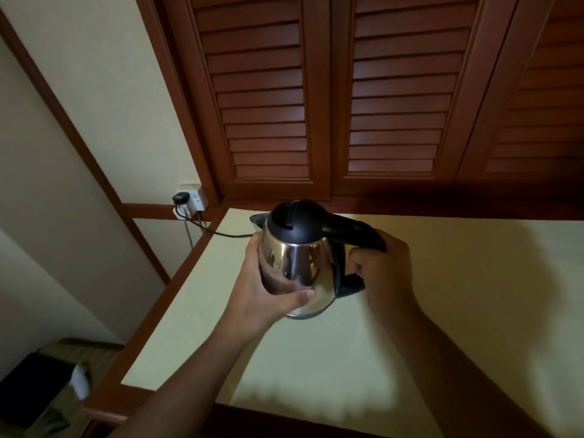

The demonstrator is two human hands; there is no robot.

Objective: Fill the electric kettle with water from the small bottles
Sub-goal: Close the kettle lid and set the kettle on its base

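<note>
A steel electric kettle (300,263) with a black lid and black handle is tilted above the pale counter (347,358); its lid is closed. My left hand (262,289) cups the shiny body from the left, with the thumb across the lower front. My right hand (379,263) grips the black handle on the right. No small bottle is in view.
A black cord (227,234) runs from the kettle's far side to a plug in the wall socket (189,199) at the left. Brown louvred doors (331,105) rise behind the counter. A wooden edge (164,298) borders the counter's left side, with a dark object (34,390) on the floor below.
</note>
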